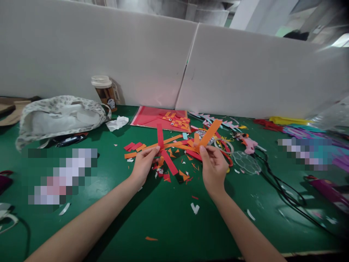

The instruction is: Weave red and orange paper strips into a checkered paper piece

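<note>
White partition panels (245, 72) along the back, green table mat (169, 218) underneath. Patterned cloth bag (60, 116) slumped far left, well apart from the hands. Red paper sheet (148, 117) flat against the partition, with a woven orange-red patch (177, 121) on its right half.

Left hand (143, 165) is mid-table, thumb and forefinger pressed together on the red strip (160, 136) where it crosses the long orange strip (152, 146). Can't tell if it grips one strip or both. The red strip stands nearly upright above the fingers.

Right hand (214, 169) is just right of it, pinching the lower end of the wide orange strip (210, 131). That strip is held above the mat and tilts up to the right.

Lidded coffee cup (105, 91) upright behind the bag, against the partition. Black cable (283, 189) runs off to the right. Pink glue gun (247, 142) lies right of the hands, tape roll (224, 145) between it and the right hand. Crumpled tissue (117, 123) sits by the bag. Red and orange paper scraps (185, 176) litter the mat under and between the hands.
</note>
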Motion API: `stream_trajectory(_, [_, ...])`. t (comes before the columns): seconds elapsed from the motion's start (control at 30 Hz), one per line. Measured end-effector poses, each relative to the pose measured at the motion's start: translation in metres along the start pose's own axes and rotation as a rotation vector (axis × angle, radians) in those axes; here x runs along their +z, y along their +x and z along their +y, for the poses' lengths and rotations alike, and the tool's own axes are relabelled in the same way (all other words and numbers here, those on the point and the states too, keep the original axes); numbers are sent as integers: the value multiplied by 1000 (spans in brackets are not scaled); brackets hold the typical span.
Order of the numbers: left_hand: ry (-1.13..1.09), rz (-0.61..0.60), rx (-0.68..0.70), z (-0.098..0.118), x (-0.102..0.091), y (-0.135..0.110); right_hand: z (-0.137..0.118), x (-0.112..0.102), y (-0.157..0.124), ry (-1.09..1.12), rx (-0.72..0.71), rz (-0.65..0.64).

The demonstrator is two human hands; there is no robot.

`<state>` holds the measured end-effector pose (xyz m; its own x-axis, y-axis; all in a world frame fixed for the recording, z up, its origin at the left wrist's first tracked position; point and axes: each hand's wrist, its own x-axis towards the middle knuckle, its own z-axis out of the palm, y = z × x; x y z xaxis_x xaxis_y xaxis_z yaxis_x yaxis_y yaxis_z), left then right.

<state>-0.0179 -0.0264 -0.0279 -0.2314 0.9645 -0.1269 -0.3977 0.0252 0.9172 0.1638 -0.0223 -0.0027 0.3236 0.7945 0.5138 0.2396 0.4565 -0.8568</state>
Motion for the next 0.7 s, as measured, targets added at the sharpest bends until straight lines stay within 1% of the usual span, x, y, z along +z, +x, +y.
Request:
stream_trajectory(0.07, [3, 4, -2, 0, 0, 0, 0, 0, -1, -24, -9, -22])
stream_trajectory(0.13, [10, -4, 1, 0, 1, -1, 0, 0, -2, -51, -12, -70])
stream_trajectory(0.23, [36, -19, 14, -1, 2, -2, 1, 3, -7, -22, 22, -189])
stream_trajectory(0.37, [101, -38, 50, -3, 4, -4, 2, 11, -16, 76, 127, -336])
stream_trajectory(0.47, [170, -36, 91, -4, 3, -4, 2, 16, -23, 96, 140, -435])
stream_trajectory(0.53, [213, -46, 137, -5, 3, -5, 2, 17, -26, 87, 128, -461])
stream_trajectory(0.7, [265, -161, 224, -2, 4, -12, 2, 16, -25, 16, 76, -473])
